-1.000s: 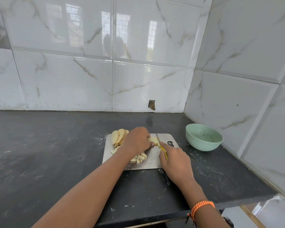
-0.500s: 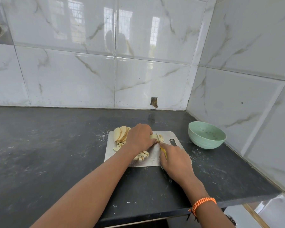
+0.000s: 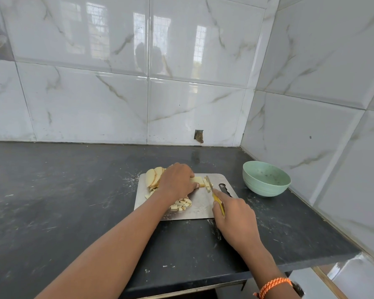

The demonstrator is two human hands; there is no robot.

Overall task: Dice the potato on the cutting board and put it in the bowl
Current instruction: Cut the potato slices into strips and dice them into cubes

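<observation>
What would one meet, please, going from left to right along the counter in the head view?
Potato slices → left hand → knife → cutting board's handle slot → green bowl.

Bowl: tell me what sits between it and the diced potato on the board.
Nothing visible blocks that path. The diced potato lies on the cutting board; the bowl stands apart to its right on the bare counter. Only the right hand, holding the knife, hovers over the board's right end.
</observation>
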